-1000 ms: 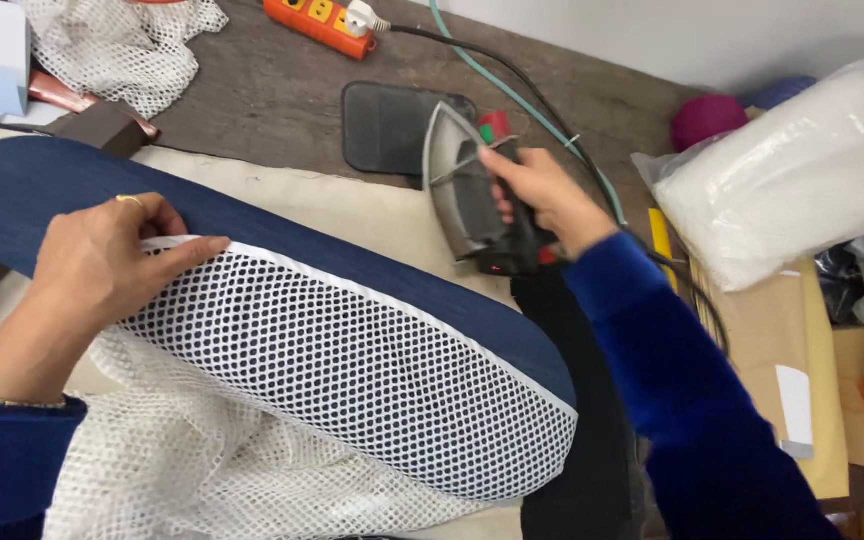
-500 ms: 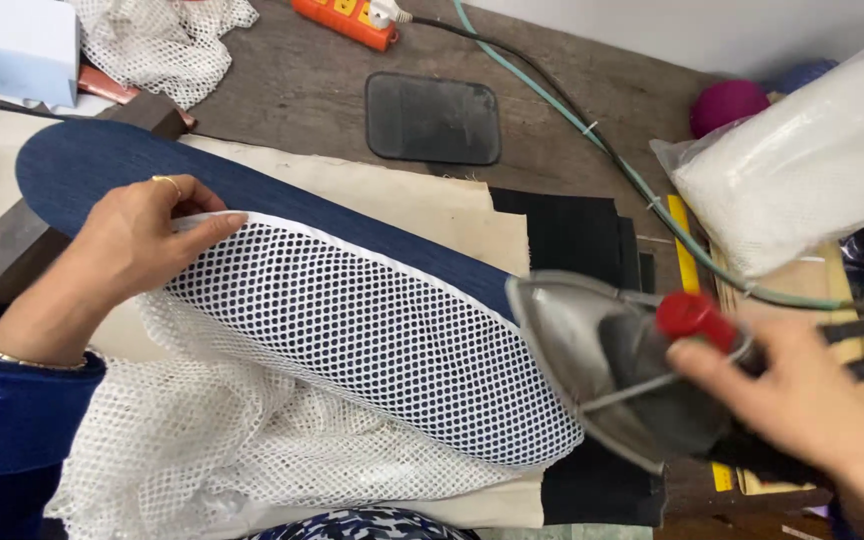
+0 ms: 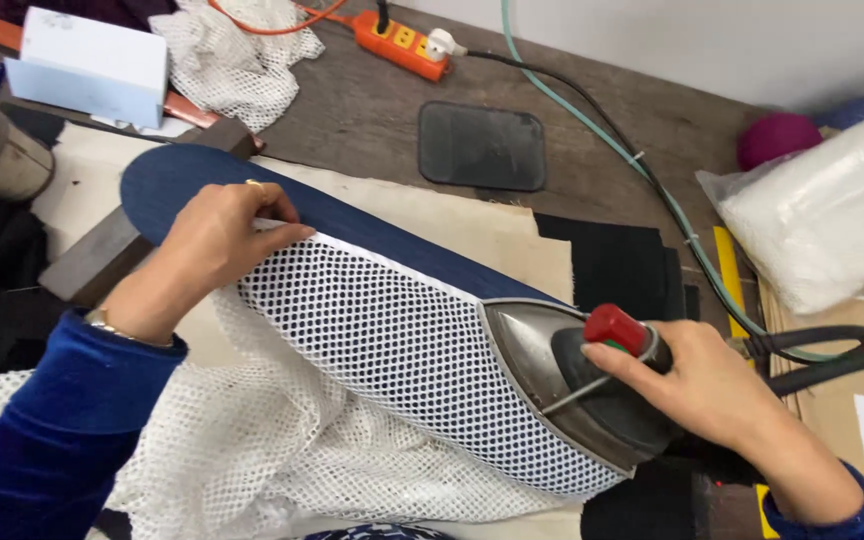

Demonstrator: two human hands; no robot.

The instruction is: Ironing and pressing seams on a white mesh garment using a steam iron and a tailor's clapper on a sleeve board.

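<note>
A long padded ironing board with a dark blue cover (image 3: 182, 175) lies across the table. White mesh fabric (image 3: 392, 340) is spread over its near part and hangs down in front. My left hand (image 3: 217, 240) presses flat on the mesh edge near the board's far left end. My right hand (image 3: 707, 385) grips the handle of a grey steam iron (image 3: 562, 385) with a red knob. The iron's sole rests on the mesh at the right end of the board, nose pointing left.
A black rubber mat (image 3: 482, 145) lies behind the board. An orange power strip (image 3: 402, 40) with cables sits at the back. A white box (image 3: 87, 65) and more mesh (image 3: 237, 55) are at the back left. A plastic bag of white material (image 3: 822, 210) is at right.
My right hand lifted the iron off the black mat, carried it toward me and set it on the mesh at the board's right end. My left hand stayed on the mesh edge.
</note>
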